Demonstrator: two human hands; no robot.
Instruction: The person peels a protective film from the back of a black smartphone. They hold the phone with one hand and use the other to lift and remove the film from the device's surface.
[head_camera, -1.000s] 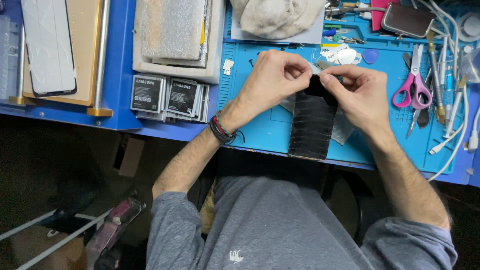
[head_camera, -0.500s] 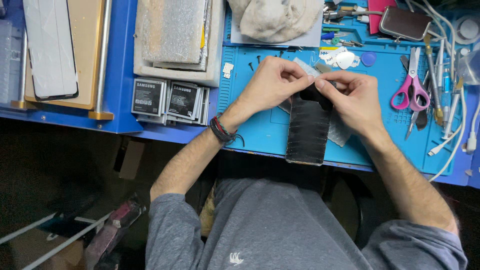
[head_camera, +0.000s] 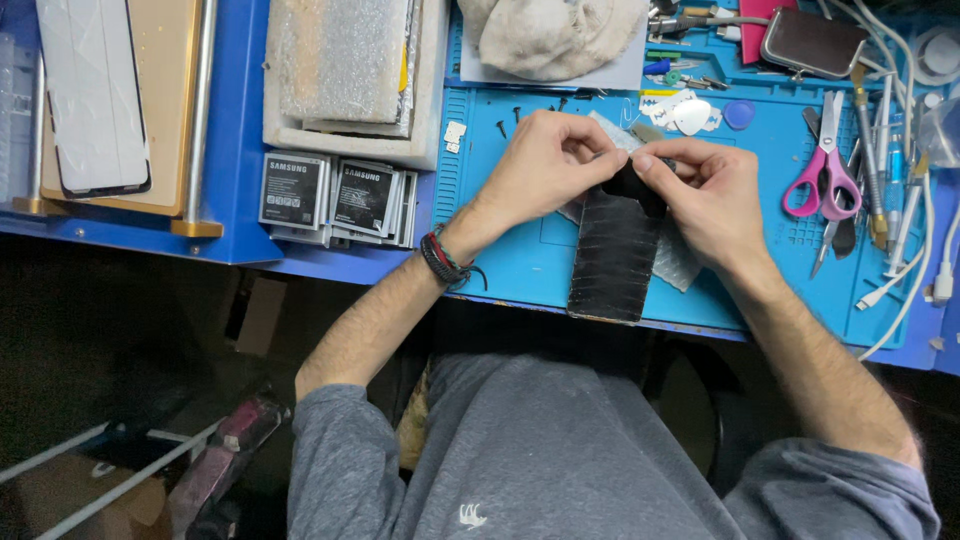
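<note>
Phone: a black phone (head_camera: 612, 258) is laid flat on the blue work mat (head_camera: 505, 262), its near end at the counter's near edge — steadied there so both hands can work its far end.
Left hand: the left hand (head_camera: 545, 165) is curled, fingers pinched at the phone's far edge.
Right hand: the right hand (head_camera: 708, 190) mirrors it, fingertips pressed together on the same spot.
Tools: pink-handled scissors (head_camera: 822, 170) are parked right, within reach.
Spares: boxed batteries (head_camera: 335, 197) are stacked left, off the mat.

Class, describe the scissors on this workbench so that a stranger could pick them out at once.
Start at the blue mat under the right hand. Just beyond that hand, among the cables and thin tools, lie the scissors. Their pink handles set them apart.
</note>
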